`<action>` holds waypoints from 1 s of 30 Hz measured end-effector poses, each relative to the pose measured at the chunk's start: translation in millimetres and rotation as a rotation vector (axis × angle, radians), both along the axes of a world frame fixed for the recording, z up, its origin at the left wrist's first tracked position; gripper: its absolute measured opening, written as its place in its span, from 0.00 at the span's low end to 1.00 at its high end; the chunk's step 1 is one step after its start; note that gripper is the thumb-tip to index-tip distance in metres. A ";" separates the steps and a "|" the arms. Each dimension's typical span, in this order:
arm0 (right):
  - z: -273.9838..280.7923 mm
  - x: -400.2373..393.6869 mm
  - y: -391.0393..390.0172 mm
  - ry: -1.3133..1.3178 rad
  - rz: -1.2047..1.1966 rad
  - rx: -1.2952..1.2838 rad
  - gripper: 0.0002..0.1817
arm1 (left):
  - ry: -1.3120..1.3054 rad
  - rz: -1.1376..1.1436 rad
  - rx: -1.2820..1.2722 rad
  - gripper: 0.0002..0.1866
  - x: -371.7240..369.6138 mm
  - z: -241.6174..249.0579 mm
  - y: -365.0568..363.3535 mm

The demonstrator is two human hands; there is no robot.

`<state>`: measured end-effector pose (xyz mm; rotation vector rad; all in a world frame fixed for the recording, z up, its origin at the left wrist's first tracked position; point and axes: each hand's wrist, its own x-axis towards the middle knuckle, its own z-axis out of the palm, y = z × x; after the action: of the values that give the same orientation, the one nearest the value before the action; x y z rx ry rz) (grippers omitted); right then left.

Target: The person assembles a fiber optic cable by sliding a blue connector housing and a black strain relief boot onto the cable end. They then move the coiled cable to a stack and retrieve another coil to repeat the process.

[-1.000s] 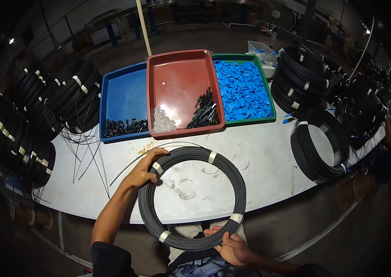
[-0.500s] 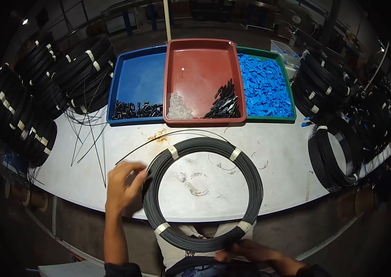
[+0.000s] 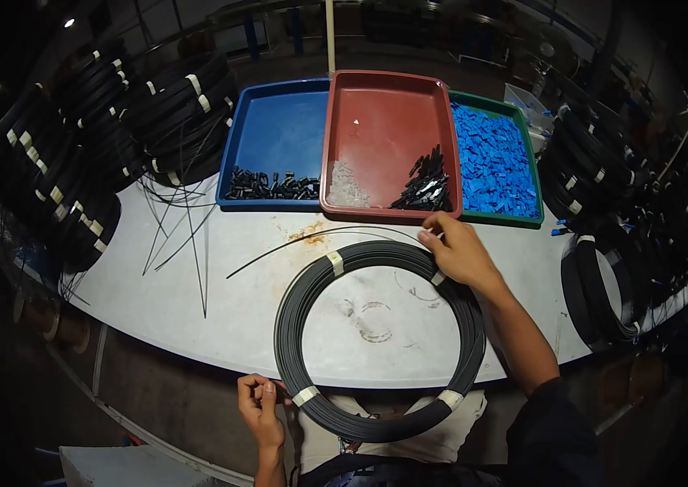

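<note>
A coil of black cable (image 3: 294,333), bound with strips of pale tape (image 3: 335,263), lies partly on the table and overhangs its front edge above the lap. From its top, a loose cable end (image 3: 271,250) arcs out to the left. My right hand (image 3: 459,253) is at the coil's upper right, by a tape strip, thumb and forefinger closed where the loose cable meets the coil. Beside the coil's lower left, my left hand (image 3: 261,408) has curled fingers close to another tape strip; whether anything is in them is hidden.
Behind the coil stand a blue tray (image 3: 279,122) with black pieces, a red tray (image 3: 389,114) with clear and black pieces, and a green tray (image 3: 535,178) full of blue pieces. Taped cable coils (image 3: 52,178) are stacked left; more coils (image 3: 587,284) stand right.
My right hand has gone from the coil's bottom right up to its upper right. My left hand has dropped from the upper left side to the lower left. The view has shifted slightly.
</note>
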<state>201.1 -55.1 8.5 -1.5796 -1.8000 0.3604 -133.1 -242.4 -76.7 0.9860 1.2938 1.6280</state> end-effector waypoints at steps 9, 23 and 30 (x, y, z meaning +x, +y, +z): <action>-23.3 -3.2 21.7 0.201 0.120 -0.062 0.09 | -0.019 0.279 0.082 0.06 8.3 32.8 3.0; -30.9 2.0 22.5 0.617 0.078 0.001 0.09 | 0.396 0.250 0.121 0.19 21.3 68.8 19.2; -30.1 -0.2 22.9 0.674 0.087 0.104 0.06 | 0.250 0.400 0.172 0.14 11.2 57.6 22.9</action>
<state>200.9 -32.3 -21.6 -1.1210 -1.3330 0.7283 -121.9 -219.5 -19.1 1.1128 1.6193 1.9933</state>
